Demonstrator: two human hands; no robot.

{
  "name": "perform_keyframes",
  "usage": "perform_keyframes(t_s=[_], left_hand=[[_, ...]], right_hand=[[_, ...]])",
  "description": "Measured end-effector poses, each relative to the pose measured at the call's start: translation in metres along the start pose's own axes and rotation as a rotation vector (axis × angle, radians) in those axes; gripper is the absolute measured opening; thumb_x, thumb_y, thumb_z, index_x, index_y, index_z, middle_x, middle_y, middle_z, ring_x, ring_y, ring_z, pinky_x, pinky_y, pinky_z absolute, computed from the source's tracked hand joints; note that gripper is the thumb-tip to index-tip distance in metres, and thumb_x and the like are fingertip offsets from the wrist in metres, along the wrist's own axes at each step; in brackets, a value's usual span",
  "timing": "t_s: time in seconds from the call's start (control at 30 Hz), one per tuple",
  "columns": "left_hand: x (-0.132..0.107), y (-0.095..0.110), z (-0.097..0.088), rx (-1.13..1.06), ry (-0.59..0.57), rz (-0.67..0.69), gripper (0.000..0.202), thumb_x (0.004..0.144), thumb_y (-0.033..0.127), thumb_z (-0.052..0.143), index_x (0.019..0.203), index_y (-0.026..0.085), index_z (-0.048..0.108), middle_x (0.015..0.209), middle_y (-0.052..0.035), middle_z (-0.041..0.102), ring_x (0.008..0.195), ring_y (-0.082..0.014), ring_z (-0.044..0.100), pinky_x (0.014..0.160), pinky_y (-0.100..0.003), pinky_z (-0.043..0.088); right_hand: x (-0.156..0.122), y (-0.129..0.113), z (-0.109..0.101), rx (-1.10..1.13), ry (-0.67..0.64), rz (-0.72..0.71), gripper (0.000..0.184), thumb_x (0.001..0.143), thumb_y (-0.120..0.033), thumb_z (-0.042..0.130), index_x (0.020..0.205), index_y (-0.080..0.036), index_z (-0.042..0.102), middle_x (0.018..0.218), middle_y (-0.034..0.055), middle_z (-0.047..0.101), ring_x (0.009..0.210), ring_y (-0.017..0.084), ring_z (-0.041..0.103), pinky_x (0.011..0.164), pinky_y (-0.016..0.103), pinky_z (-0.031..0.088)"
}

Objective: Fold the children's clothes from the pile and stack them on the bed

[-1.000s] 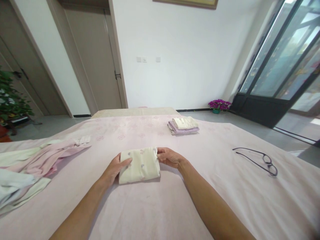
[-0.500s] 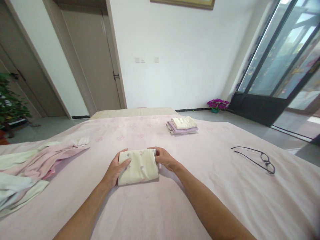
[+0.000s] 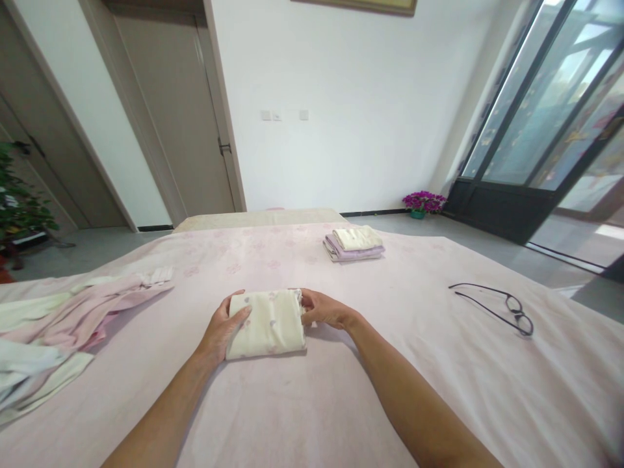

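Observation:
A folded cream cloth (image 3: 267, 323) with small pale prints lies on the pink bed sheet (image 3: 341, 390) in front of me. My left hand (image 3: 219, 328) grips its left edge, thumb on top and fingers curled round the side. My right hand (image 3: 324, 310) holds its right edge, fingers bent and pressed against the fold. Both forearms reach in from the bottom of the view.
A small stack of folded cloths (image 3: 353, 242), cream on lilac, sits further back on the bed. Loose pink and pale green garments (image 3: 63, 325) lie at the left. Black glasses (image 3: 497, 305) rest at the right. Beyond stand a door (image 3: 170, 110), a flower pot (image 3: 423, 203) and glass doors (image 3: 550, 117).
The hands and folded cloth stay almost as they were; the cloth looks slightly more compact, and the view has shifted a little.

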State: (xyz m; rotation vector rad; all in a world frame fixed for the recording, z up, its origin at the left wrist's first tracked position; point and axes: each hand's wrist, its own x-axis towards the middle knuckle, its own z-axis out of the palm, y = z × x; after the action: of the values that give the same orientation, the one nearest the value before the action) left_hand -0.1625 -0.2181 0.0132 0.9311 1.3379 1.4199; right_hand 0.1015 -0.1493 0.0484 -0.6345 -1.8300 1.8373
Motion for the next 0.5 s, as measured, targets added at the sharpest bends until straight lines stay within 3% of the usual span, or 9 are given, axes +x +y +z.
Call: perform_keyframes(t_s=[0.13,0.3,0.4,0.5], left_hand=[[-0.002,0.002,0.001,0.044,0.002,0.027,0.069,0.072,0.035,0.077,0.133,0.023,0.047,0.108,-0.0066,0.067,0.075,-0.0144,0.068,0.066,-0.026,0.057],[-0.012,0.016,0.003,0.025,-0.101,0.088,0.077,0.068,0.040,0.079,0.136,0.024,0.045,0.107,-0.0048,0.065,0.079,-0.0169,0.067,0.067,-0.027,0.056],[-0.020,0.029,0.007,0.041,-0.181,0.117,0.079,0.068,0.040,0.079,0.138,0.023,0.045,0.103,-0.0040,0.065,0.078,-0.0169,0.065,0.065,-0.026,0.055],[-0.027,0.039,0.013,0.090,-0.259,0.121,0.079,0.068,0.038,0.079,0.137,0.021,0.046,0.095,-0.0033,0.065,0.074,-0.0164,0.063,0.063,-0.025,0.053]], right_hand=[[0.004,0.004,0.009,-0.034,0.054,-0.049,0.055,0.057,-0.017,0.076,0.111,-0.017,0.063,0.095,0.0017,0.069,0.088,0.017,0.061,0.081,0.027,0.048],[-0.007,-0.011,-0.004,0.156,-0.173,0.040,0.052,0.062,-0.024,0.077,0.112,-0.016,0.066,0.105,0.0053,0.068,0.093,0.019,0.062,0.082,0.028,0.048],[-0.014,-0.016,-0.013,0.311,-0.215,0.153,0.059,0.072,-0.036,0.074,0.127,-0.020,0.060,0.118,0.0080,0.064,0.097,0.020,0.063,0.081,0.029,0.049],[-0.010,-0.012,-0.011,0.422,-0.136,0.178,0.058,0.082,-0.055,0.062,0.127,-0.019,0.059,0.121,0.0095,0.063,0.099,0.019,0.063,0.081,0.029,0.049]])
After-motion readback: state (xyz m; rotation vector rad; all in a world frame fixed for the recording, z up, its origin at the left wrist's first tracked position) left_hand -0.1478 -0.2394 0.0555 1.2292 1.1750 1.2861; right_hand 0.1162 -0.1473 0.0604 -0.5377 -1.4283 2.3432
